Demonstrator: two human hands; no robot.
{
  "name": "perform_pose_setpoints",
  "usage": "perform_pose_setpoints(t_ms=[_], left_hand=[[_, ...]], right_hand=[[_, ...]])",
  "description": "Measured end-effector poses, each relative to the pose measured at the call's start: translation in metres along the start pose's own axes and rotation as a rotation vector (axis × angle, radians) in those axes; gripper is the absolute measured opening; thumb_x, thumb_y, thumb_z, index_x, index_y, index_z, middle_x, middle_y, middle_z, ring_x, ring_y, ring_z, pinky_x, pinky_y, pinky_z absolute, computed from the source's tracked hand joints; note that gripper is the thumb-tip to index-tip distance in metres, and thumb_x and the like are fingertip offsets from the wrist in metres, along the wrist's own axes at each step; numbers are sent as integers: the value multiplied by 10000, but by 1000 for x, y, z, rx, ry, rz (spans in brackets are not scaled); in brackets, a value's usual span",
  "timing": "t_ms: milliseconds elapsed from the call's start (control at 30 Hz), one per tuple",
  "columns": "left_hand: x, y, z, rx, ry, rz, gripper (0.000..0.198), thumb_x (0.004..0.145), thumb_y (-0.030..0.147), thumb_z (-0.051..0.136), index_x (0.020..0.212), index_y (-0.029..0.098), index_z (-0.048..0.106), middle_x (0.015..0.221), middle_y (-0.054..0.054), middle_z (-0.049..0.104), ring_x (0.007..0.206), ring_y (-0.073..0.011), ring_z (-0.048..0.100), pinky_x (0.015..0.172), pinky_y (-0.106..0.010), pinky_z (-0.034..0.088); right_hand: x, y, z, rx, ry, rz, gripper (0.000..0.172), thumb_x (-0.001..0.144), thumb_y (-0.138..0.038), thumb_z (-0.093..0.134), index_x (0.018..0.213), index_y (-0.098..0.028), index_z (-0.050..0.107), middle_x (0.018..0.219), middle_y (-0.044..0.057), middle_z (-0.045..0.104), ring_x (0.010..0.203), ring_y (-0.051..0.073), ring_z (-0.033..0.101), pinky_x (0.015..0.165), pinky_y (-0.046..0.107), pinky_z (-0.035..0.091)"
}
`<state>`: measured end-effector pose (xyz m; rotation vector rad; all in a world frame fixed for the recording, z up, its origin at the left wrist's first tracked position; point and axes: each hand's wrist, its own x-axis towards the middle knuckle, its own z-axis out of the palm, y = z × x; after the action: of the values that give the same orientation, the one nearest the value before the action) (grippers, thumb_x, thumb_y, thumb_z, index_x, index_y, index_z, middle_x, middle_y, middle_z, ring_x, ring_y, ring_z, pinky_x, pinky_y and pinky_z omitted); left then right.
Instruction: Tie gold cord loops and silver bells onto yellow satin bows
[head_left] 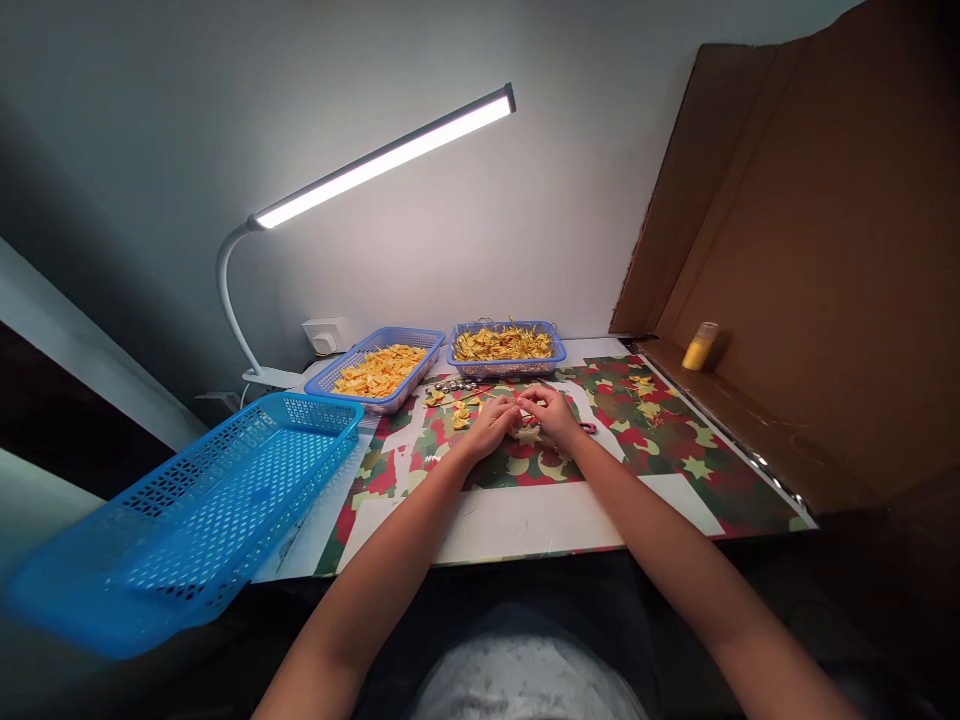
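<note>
My left hand (493, 424) and my right hand (549, 414) meet over the middle of the patterned table mat (525, 465). Both have their fingers pinched together at one spot; whatever lies between the fingertips is too small to make out. Small yellow pieces (460, 414) lie on the mat just left of my left hand, with a row of shiny round items (454, 386) behind them. A red-rimmed object (589, 428) shows beside my right wrist. Behind my hands stands a blue basket (506, 368) heaped with yellow pieces and thin stems.
Another basket (390, 402) of yellow pieces stands back left, near a large blue basket (259, 500). A lit lamp (386, 160) reaches overhead. More yellow pieces (646, 400) lie right, near a yellow-filled container (699, 348) and cardboard (810, 250).
</note>
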<state>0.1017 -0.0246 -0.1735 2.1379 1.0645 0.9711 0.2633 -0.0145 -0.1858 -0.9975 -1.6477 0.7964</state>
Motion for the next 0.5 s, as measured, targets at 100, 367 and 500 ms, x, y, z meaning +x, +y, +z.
perform_pose_setpoints(t_ms=[100, 367, 500], left_hand=[[2, 0, -2, -26, 56, -22, 381, 939, 345, 384, 725, 170, 646, 840, -38, 631, 868, -184, 571, 862, -313, 437], [0, -3, -10, 56, 115, -93, 265, 898, 369, 568, 782, 134, 606, 807, -17, 633, 780, -150, 604, 758, -338, 496], [-3, 0, -16, 158, 100, -104, 237, 791, 282, 652, 610, 155, 565, 722, -9, 591, 774, -169, 568, 752, -331, 458]], right_hand=[[1, -1, -2, 4, -2, 12, 230, 931, -338, 564, 1017, -133, 622, 965, 43, 650, 811, 143, 633, 732, 324, 547], [2, -1, -5, 5, 17, 70, 199, 922, -315, 582, 959, -124, 625, 896, 26, 646, 757, 127, 626, 687, 297, 545], [3, -3, -12, 13, 95, 102, 205, 923, -316, 580, 983, -125, 624, 935, 34, 647, 791, 138, 632, 705, 308, 549]])
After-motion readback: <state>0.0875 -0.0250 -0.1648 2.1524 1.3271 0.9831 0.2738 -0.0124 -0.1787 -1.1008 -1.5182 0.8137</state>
